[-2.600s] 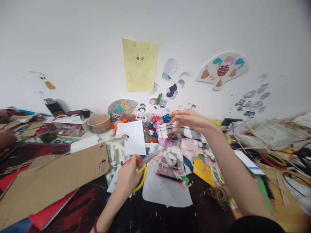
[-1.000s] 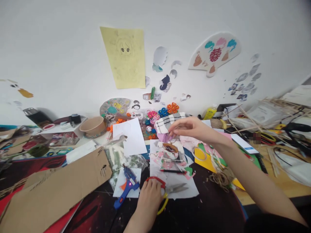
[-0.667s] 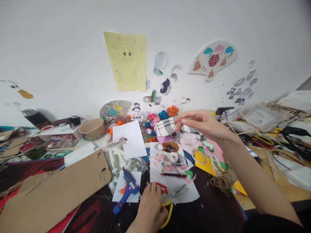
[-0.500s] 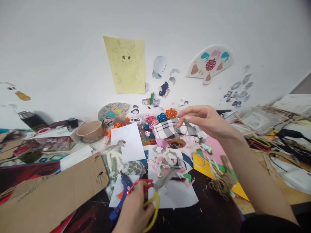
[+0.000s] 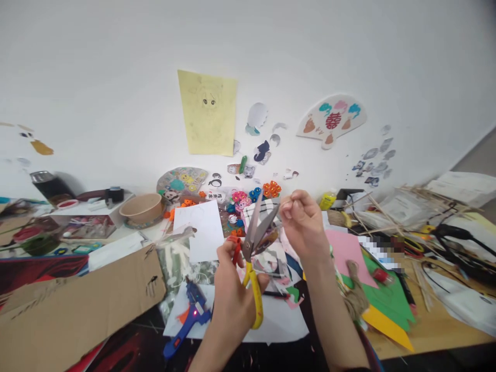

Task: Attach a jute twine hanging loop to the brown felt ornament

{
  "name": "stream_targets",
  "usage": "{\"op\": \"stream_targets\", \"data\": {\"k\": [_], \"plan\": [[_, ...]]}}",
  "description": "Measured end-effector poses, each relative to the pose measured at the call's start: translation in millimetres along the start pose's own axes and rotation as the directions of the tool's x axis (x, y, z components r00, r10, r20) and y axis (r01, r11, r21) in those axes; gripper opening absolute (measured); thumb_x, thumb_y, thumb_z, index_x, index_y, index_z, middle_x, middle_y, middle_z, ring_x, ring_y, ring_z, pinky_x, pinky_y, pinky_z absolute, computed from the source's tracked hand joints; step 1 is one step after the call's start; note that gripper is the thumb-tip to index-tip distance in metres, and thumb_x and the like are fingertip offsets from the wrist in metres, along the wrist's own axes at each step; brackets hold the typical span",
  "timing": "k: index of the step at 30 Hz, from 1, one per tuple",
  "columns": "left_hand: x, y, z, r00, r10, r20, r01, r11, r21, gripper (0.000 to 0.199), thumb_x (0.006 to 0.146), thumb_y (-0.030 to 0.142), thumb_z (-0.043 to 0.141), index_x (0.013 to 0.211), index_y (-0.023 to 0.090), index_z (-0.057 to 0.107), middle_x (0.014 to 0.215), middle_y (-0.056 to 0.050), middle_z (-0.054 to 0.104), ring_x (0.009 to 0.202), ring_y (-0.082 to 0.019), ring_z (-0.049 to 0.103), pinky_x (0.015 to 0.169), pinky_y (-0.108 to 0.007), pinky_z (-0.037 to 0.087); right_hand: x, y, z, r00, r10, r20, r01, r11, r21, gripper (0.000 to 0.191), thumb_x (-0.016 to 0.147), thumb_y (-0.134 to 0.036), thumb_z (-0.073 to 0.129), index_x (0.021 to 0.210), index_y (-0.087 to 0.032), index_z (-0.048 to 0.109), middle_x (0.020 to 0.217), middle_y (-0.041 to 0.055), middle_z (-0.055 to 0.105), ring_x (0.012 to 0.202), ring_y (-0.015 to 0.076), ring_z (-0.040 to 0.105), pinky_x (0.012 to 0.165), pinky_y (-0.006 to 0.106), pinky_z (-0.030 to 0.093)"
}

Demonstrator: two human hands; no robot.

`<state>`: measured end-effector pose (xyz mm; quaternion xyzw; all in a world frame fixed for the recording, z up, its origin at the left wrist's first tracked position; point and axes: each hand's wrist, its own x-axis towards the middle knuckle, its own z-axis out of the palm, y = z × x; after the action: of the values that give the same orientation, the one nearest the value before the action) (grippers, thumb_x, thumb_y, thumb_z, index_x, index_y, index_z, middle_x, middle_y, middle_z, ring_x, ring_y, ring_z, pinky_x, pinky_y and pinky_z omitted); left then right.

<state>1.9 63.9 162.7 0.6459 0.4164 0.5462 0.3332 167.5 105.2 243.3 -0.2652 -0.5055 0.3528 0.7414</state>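
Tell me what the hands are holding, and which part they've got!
The left hand holds the scissors by their red and yellow handles. The right hand looks pinched shut, but whether anything is in it can't be told.

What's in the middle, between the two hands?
The open scissors, as the head view shows. The left hand holds them and they point up, looking close to the right hand; I can't tell if they touch it.

Scissors (image 5: 253, 240), 1 pair: I am holding these in my left hand (image 5: 232, 289). Glue gun (image 5: 194, 310), 1: is lying left, partly on paper (image 5: 178, 299).
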Motion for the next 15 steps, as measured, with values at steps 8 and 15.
{"op": "stream_targets", "data": {"k": [8,15], "plan": [[12.1,28.0,2.4,0.991,0.029,-0.132,-0.067,0.956,-0.287,0.032,0.088,0.034,0.07,0.099,0.025,0.041,0.103,-0.003,0.06,0.083,-0.015,0.052,0.073,-0.028,0.046,-24.5,10.5,23.1,1.0,0.019,0.004,-0.018,0.999,-0.029,0.022,0.082,-0.044,0.073,0.087,-0.029,0.058,0.072,-0.0007,0.058,0.07,0.0168,0.057,0.068,0.031,0.052],[25.2,35.8,5.3,1.0,-0.027,-0.012,0.02,0.925,-0.38,0.035,0.086,0.034,0.073,0.092,0.025,0.04,0.084,0.002,0.06,0.071,-0.013,0.054,0.064,-0.027,0.045,-33.5,17.1,24.3,0.997,0.074,-0.031,-0.074,0.997,0.003,0.014,0.083,-0.037,0.074,0.09,-0.029,0.065,0.08,-0.0002,0.065,0.073,0.0166,0.062,0.074,0.033,0.054]]}}
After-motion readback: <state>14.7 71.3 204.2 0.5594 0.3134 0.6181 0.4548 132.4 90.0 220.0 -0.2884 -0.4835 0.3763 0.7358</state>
